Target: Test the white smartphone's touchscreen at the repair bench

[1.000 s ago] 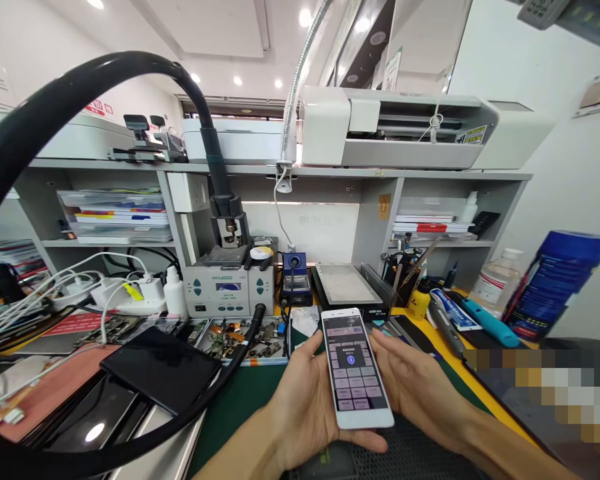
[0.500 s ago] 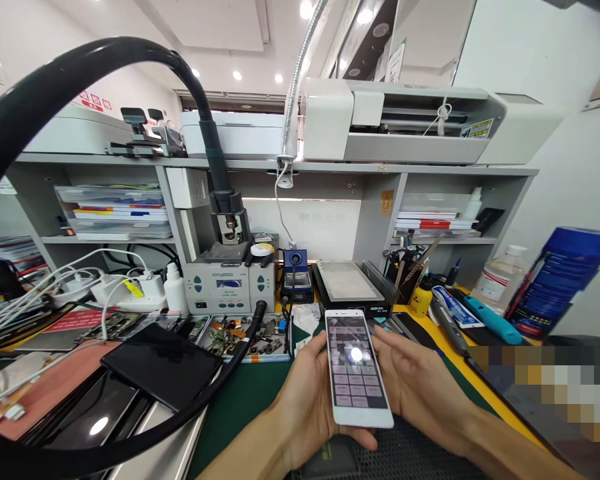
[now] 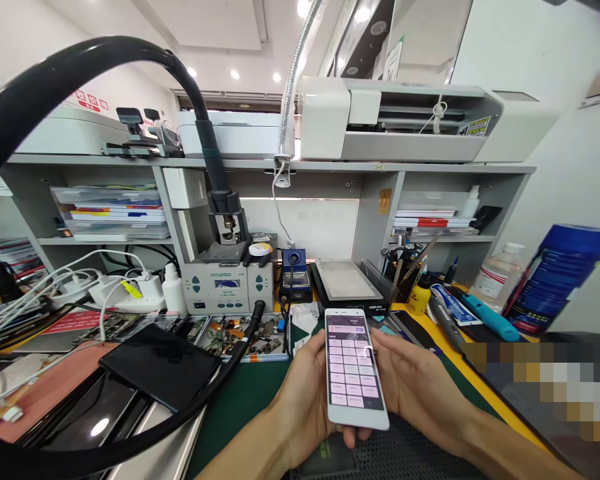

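A white smartphone (image 3: 356,370) is held upright in front of me, its screen lit with a grid of pale pink tiles. My left hand (image 3: 305,400) grips it along the left edge, with fingertips showing below its bottom edge. Against the right edge rests my right hand (image 3: 420,393), its thumb by the upper corner and its other fingers partly hidden behind the phone. Beneath both hands lie a green work mat (image 3: 240,407) and a dark perforated pad (image 3: 405,453).
A black hose (image 3: 170,427) arches across the left side. Behind the phone stand a hot-air station (image 3: 227,287), a parts tray (image 3: 255,333) and a flat heating plate (image 3: 347,280). A black panel (image 3: 160,367) lies left; a turquoise tool (image 3: 490,317) and bottle (image 3: 497,277) are right.
The phone's screen has brightened from a dim grid with a white round spot to pink tiles, with a small white arc at its right side. The phone has shifted slightly left.
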Demonstrator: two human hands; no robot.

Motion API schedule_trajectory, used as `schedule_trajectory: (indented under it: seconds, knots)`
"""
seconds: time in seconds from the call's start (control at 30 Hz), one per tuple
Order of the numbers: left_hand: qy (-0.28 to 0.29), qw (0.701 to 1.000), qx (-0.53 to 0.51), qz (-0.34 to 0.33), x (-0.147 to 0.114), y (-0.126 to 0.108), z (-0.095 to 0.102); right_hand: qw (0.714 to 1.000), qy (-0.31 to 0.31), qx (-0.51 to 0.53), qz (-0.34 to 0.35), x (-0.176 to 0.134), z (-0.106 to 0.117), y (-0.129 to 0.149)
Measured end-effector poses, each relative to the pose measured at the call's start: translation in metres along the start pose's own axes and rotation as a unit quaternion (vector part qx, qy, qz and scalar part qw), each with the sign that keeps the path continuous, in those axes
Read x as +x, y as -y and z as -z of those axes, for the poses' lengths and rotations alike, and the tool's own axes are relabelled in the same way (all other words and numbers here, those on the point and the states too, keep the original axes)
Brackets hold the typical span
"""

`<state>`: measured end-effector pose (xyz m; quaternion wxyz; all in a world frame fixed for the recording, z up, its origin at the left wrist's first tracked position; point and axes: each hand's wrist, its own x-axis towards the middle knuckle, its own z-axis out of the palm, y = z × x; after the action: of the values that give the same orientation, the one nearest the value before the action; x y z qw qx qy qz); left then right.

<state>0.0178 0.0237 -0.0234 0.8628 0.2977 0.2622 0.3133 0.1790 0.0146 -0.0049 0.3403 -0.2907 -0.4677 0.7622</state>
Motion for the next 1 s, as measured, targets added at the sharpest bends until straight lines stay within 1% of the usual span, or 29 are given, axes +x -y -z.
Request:
schedule_trajectory:
  seconds: [0.17, 0.33, 0.43, 0.7, 1.0]
  knots:
    - [-0.011, 1.000, -0.017, -0.003, -0.0005, 0.0001, 0.0003, 1.000, -0.018, -0.008, -0.001, -0.0004, 0.0024, -0.0022]
    - [0.017, 0.999, -0.024, -0.016, 0.0010, 0.0040, 0.0032, 0.999, -0.036, 0.004, 0.002, -0.0001, 0.0039, -0.0022]
    - [0.022, 0.999, -0.029, -0.028, 0.0006, 0.0051, 0.0022, 0.999, -0.042, 0.010, 0.007, -0.0005, 0.0029, -0.0019]
    - [0.017, 0.998, -0.032, -0.043, -0.0006, 0.0035, -0.0008, 0.995, -0.102, 0.011, 0.005, -0.0035, 0.0011, 0.0000]
    - [0.015, 0.998, -0.030, -0.048, -0.0034, 0.0031, -0.0027, 0.994, -0.111, -0.017, -0.003, -0.0032, 0.0024, -0.0014]
